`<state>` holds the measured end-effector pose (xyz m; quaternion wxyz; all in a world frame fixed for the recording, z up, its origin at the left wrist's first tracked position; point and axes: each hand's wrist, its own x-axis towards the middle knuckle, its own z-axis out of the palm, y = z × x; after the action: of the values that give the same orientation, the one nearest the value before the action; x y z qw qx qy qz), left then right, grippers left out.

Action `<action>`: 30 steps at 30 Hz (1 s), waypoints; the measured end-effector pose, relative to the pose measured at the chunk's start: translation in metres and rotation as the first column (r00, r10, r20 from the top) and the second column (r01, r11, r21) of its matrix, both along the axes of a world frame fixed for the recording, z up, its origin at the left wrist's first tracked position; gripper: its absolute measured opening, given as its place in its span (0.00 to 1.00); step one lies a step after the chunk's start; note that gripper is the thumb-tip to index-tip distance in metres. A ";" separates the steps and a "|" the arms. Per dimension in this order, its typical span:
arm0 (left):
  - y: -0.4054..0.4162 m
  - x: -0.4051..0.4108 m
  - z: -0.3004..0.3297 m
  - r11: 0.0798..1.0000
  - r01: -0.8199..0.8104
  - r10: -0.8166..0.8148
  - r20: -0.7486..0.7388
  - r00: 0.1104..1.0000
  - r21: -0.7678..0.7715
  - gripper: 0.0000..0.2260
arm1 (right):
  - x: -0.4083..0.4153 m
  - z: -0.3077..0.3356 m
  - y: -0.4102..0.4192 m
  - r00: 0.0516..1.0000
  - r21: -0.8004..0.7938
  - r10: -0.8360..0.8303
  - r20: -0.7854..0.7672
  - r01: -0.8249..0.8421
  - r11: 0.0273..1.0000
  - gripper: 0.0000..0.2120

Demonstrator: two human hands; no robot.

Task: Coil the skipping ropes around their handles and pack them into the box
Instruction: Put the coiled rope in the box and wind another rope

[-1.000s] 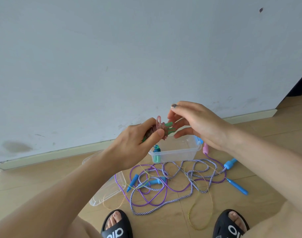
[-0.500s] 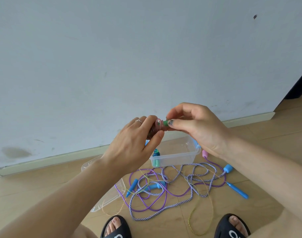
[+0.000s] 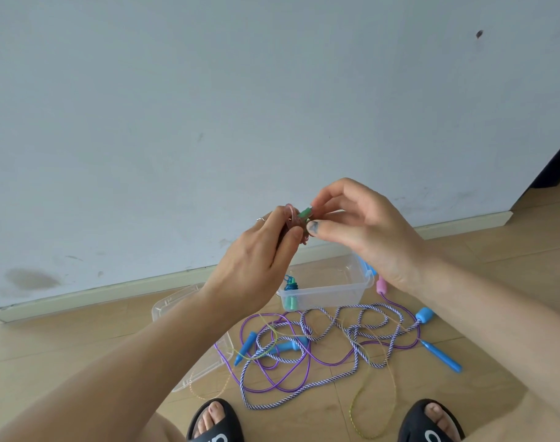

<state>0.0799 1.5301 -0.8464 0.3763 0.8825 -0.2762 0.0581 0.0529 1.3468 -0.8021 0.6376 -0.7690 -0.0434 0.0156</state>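
Both hands have risen slightly since a second ago; the right hand [image 3: 364,231] now pinches the green handle tip [image 3: 304,213] instead of hovering open-fingered.

The left hand [image 3: 259,260] grips the pink rope coil [image 3: 293,218] wound round it; a loosened pinch could let the wraps spring undone. Below, the clear box [image 3: 328,290] holds one bundled rope, with tangled purple and striped ropes [image 3: 332,339], blue handles [image 3: 439,357] and the lid [image 3: 192,330] crowding the floor.

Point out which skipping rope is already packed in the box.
The teal rope, coiled at the left end of the clear box. The purple rope and striped rope lie loose on the floor; the pink rope is in hand.
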 end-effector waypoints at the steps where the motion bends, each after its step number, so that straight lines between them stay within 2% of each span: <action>1: 0.000 0.000 0.000 1.000 -0.008 0.006 0.044 0.999 0.024 0.06 | -0.003 0.001 0.004 0.999 -0.039 -0.010 0.039 0.012 0.999 0.09; 3: 0.000 0.000 -0.001 0.997 -0.027 0.018 0.134 0.991 0.066 0.07 | -0.005 -0.003 0.012 0.990 -0.118 -0.025 0.136 0.041 0.992 0.09; 6: 0.000 -0.002 0.000 0.991 -0.039 0.012 0.209 0.978 0.127 0.12 | -0.005 -0.015 0.023 0.971 -0.210 -0.077 0.227 0.126 0.970 0.07; 9: -0.001 -0.002 0.001 0.987 -0.061 0.028 0.223 0.974 0.146 0.12 | -0.004 -0.013 0.024 0.971 -0.238 -0.111 0.210 0.161 0.958 0.05; 13: 0.004 0.000 0.000 0.995 -0.092 0.090 0.058 0.994 0.027 0.10 | -0.004 -0.007 0.015 0.995 -0.096 -0.094 0.027 0.096 0.991 0.06; 19: 0.001 -0.002 0.007 0.990 -0.112 0.106 -0.061 0.992 -0.091 0.08 | -0.002 -0.002 0.016 0.986 0.045 -0.147 -0.079 0.151 0.988 0.07; 22: 0.001 -0.002 0.008 0.987 -0.110 0.098 -0.100 0.990 -0.115 0.09 | 0.002 -0.002 0.015 0.981 0.197 -0.111 -0.157 0.141 0.970 0.06; 26: 0.001 -0.002 0.007 0.991 -0.090 0.082 -0.086 0.993 -0.098 0.09 | 0.004 -0.002 0.012 0.977 0.306 -0.076 -0.197 0.135 0.943 0.03; 28: 0.000 -0.002 0.006 0.993 -0.084 0.079 -0.060 0.995 -0.077 0.09 | -0.001 0.001 0.011 0.982 0.216 -0.106 -0.159 0.139 0.966 0.03; 30: -0.002 -0.002 0.006 0.991 -0.089 0.082 -0.066 0.994 -0.096 0.09 | -0.003 -0.001 0.011 0.989 0.012 -0.146 0.016 0.145 0.989 0.04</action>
<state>0.0776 1.5285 -0.8406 0.4249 0.8753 -0.2231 0.0603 0.0504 1.3575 -0.8027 0.6409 -0.7666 0.0073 -0.0378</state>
